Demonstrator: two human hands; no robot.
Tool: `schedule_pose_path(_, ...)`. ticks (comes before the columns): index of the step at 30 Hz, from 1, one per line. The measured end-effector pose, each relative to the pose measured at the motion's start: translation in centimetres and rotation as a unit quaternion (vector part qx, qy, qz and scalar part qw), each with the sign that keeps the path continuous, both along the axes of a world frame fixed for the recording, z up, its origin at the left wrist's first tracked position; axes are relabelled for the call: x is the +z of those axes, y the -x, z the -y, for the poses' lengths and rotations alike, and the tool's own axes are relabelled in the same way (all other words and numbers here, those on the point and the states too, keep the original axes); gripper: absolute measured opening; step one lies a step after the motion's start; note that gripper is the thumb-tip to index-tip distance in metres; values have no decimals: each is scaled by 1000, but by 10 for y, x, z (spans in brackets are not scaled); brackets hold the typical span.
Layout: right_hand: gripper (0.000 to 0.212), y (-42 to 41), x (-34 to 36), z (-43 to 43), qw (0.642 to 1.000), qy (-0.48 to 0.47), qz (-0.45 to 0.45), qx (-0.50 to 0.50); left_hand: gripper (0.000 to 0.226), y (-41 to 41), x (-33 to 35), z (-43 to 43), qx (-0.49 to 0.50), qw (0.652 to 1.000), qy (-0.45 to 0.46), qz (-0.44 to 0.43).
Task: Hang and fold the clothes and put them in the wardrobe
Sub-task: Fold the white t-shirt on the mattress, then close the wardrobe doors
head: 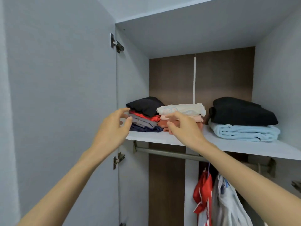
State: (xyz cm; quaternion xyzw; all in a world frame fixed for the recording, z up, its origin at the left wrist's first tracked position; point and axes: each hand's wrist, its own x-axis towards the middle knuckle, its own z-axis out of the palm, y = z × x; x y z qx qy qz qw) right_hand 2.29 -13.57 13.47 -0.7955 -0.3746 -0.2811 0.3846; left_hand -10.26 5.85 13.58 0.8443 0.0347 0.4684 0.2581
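Both hands, left hand (112, 128) and right hand (184, 128), grip loose and empty, before folded stacks (146, 116) on shelf (228, 145), frame centre.

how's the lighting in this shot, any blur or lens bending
Head view: soft, even light with no glare; the shelf edge slopes and bows from wide-angle distortion; the left hand and right hand look slightly soft; the hanging rail beneath lies in shadow.

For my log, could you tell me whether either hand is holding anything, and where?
Nothing is held: the left hand and right hand hover open before the folded piles.
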Motion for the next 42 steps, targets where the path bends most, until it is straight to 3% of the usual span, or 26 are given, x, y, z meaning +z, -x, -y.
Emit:
schedule_pose_path(11, 25, 161, -28, -100, 994, -26, -26, 100, 32, 212, -46, -62, 101, 995, 15, -2)
schedule_pose_path(16, 24, 225, -27, -146, 992, 2, -36, 123, 52, 265, -76, -85, 106, 990, 31, -92)
schedule_pose_path(21, 33, 260, -13, -189, 993, 44, -27, 105, 66, 271, -99, -108, 49, 968, 104, -221)
schedule_pose_path(30, 50, 258, 0, -256, 991, 118, -53, 41, 69, 232, -126, -138, 11, 943, 180, -278)
schedule_pose_path(35, 42, 241, -2, -271, 993, 119, 0, 8, 58, 211, -137, -144, -56, 934, 236, -263)
schedule_pose_path(42, 37, 235, -13, -261, 997, 70, 39, -1, 68, 207, -150, -134, -49, 934, 277, -218)
